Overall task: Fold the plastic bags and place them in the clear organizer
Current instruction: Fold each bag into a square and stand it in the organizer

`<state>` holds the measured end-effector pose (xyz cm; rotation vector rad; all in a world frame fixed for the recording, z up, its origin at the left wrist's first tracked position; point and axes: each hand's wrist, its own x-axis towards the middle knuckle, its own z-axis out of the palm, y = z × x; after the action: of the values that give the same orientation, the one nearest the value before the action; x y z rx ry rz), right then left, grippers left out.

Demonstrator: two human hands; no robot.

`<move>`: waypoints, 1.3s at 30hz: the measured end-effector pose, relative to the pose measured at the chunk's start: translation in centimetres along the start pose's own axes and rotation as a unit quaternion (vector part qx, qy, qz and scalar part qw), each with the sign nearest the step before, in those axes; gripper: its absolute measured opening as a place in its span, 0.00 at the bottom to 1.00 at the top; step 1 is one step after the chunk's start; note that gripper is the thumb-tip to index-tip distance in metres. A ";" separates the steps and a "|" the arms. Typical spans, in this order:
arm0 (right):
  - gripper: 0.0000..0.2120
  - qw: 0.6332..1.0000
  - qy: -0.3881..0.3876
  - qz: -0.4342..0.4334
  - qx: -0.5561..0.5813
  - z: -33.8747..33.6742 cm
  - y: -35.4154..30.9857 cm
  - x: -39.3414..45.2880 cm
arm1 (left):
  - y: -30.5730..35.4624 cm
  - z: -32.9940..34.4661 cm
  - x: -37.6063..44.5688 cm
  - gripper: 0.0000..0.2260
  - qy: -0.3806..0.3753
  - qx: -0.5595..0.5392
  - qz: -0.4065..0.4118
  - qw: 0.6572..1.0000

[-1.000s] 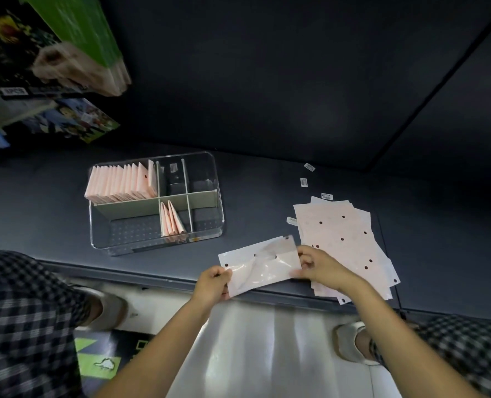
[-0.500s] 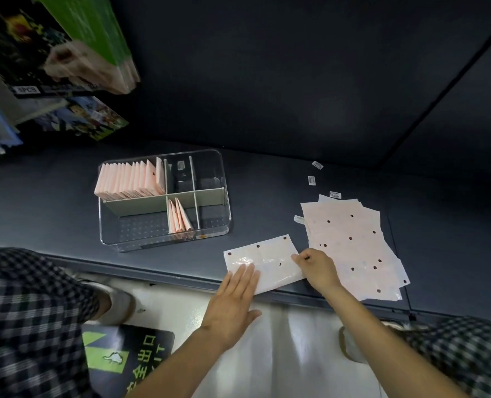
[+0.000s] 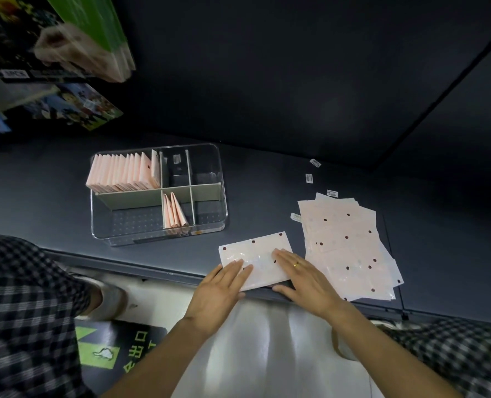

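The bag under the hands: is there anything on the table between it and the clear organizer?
Nothing visible. The bag lies under both hands, and only bare table separates it from the clear organizer.

plastic bag (image 3: pixel 255 251): its near edge and both near corners lie under the left hand (image 3: pixel 219 291) and the right hand (image 3: pixel 307 280); the print on it is too faint to read.
loose bag stack (image 3: pixel 350 248): only the top sheets show; how many lie beneath cannot be told.
clear organizer (image 3: pixel 158 193): a small dark thing in the far middle compartment is too unclear to name.
folded bags (image 3: pixel 120 173): packed tight, so the count is unsure.
white labels (image 3: pixel 309 178): too small to read.
shelf goods (image 3: pixel 66 53): blurred and cut off by the top and left edges.
floor sign (image 3: pixel 118 354): partly hidden by the left forearm.
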<state>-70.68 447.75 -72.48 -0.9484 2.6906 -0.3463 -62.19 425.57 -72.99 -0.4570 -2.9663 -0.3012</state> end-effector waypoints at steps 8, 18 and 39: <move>0.23 0.999 -0.004 -0.035 -0.009 -1.8 1.7 1.2 | -1.1 -0.4 0.6 0.07 0.096 -0.048 -0.008 0.994; 0.04 0.934 0.031 0.184 0.306 -2.6 1.9 4.2 | -1.7 -1.3 3.4 0.14 0.019 -0.252 -0.280 0.926; 0.18 0.939 0.089 0.333 -0.001 -2.5 -1.5 6.2 | -0.2 1.7 3.2 0.29 -0.214 0.027 -0.057 0.975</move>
<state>-75.24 443.00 -70.76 0.0376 2.9633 -0.2871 -65.41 426.62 -74.18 -0.3859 -3.4189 -0.1461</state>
